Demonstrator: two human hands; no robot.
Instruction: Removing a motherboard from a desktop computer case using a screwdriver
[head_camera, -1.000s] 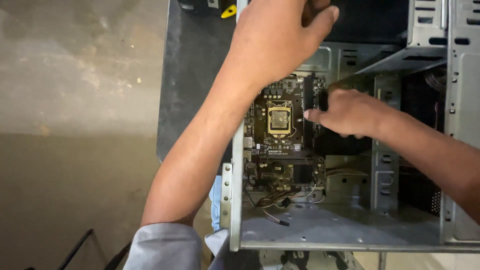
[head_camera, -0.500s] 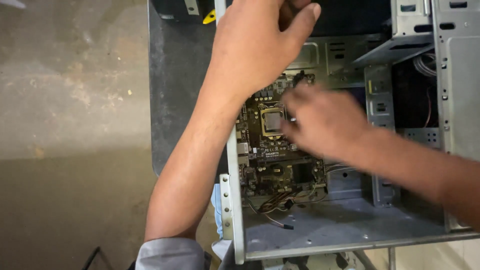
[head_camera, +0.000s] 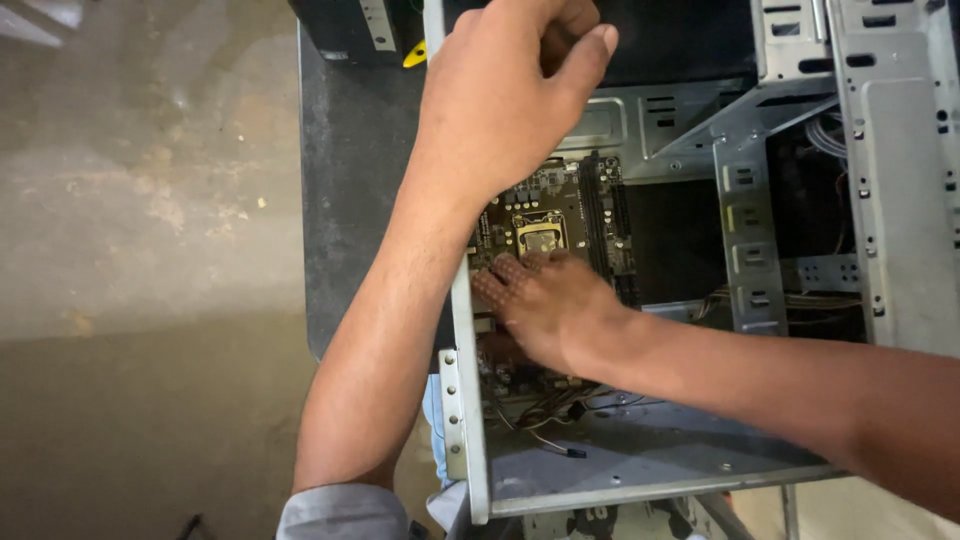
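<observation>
The motherboard (head_camera: 560, 225) sits inside the open computer case (head_camera: 700, 460), mounted flat against the case's far wall, with its bare processor socket (head_camera: 541, 233) exposed near the centre. The right hand (head_camera: 545, 305) lies on the board at about six o'clock from the socket, fingers spread and flat, palm down, gripping nothing; the posture reads as pressing or steadying the board in its seat. The left hand (head_camera: 510, 100) is at twelve o'clock, curled closed over the upper rim of the case, apparently bracing the chassis so it does not shift; whether anything is inside that fist cannot be told. Loose front-panel wires (head_camera: 545, 420) trail at six o'clock below the board. The drive-bay cage (head_camera: 750, 230) stands at three o'clock. The case rests on a dark worktop (head_camera: 350, 200), with concrete floor (head_camera: 140, 250) beyond at nine o'clock.
</observation>
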